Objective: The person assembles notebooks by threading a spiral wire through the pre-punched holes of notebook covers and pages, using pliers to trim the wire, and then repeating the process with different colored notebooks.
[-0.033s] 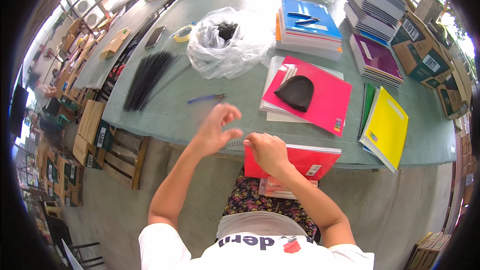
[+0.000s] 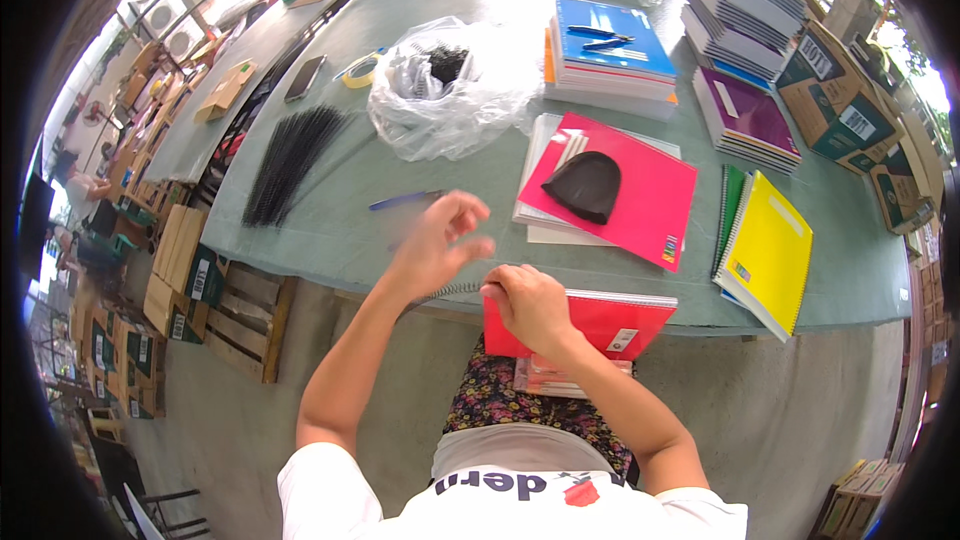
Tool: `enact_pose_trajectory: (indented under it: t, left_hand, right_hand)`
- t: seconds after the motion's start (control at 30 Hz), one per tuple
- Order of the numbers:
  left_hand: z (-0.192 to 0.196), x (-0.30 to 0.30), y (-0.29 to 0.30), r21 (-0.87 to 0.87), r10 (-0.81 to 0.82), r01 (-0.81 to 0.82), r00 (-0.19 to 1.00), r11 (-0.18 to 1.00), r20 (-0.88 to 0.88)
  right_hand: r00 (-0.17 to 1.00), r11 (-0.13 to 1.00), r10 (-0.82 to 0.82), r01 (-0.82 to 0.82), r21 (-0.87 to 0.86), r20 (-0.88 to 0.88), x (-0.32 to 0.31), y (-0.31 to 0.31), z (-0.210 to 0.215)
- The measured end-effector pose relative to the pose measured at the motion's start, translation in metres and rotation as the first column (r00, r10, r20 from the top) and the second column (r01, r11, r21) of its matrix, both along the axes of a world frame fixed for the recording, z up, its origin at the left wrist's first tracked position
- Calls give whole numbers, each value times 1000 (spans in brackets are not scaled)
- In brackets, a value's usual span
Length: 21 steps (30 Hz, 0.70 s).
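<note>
My right hand point(image 2: 530, 308) grips the upper left corner of a red notebook point(image 2: 625, 315), its thumb and fingers pinched together. The notebook leans upright above my lap at the table's near edge. From that corner a thin dark spiral coil point(image 2: 455, 290) sticks out to the left, passing below my left hand point(image 2: 442, 245). My left hand is raised over the coil, fingers curved and apart with nothing in them, slightly blurred. Just beyond it lies a pair of blue-handled cutters point(image 2: 395, 201), partly hidden by the hand. Under the red notebook, more notebooks point(image 2: 570, 378) rest on my lap.
Black coils point(image 2: 292, 165) lie at the left beside a plastic bag point(image 2: 450, 125) holding more coils. A black curved object point(image 2: 583, 187) sits on a pink notebook point(image 2: 655, 200). Yellow notebook point(image 2: 768, 255), blue stack point(image 2: 615, 50) and tall notebook stack point(image 2: 745, 15) stand right and behind.
My left hand has moved slightly up and to the right, and more of the coil shows below it. My right hand keeps its grip on the red notebook.
</note>
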<state>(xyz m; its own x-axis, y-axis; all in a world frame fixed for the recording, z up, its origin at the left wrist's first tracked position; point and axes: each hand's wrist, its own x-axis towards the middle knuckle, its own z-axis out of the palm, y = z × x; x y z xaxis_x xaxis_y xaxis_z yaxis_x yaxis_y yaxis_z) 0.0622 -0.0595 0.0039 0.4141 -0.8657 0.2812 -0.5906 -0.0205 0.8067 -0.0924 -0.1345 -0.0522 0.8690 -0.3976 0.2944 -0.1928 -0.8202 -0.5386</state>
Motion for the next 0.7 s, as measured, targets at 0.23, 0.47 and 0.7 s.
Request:
enact_pose_trajectory:
  t: [0.23,0.47,0.7]
  left_hand:
    - [-20,-26,-158,315,-67,-80,900,946,432]
    - [87,-39,-15,-220,104,-176,948,959,-301]
    - [-27,-77,70,-12,72,-72,936,997,344]
  right_hand:
    - [988,991,43,-62,120,152,-4,14,1]
    - [968,966,-252,251,59,10,-76,-43,20]
    - [967,963,-248,240,-120,-59,-116,-49,9]
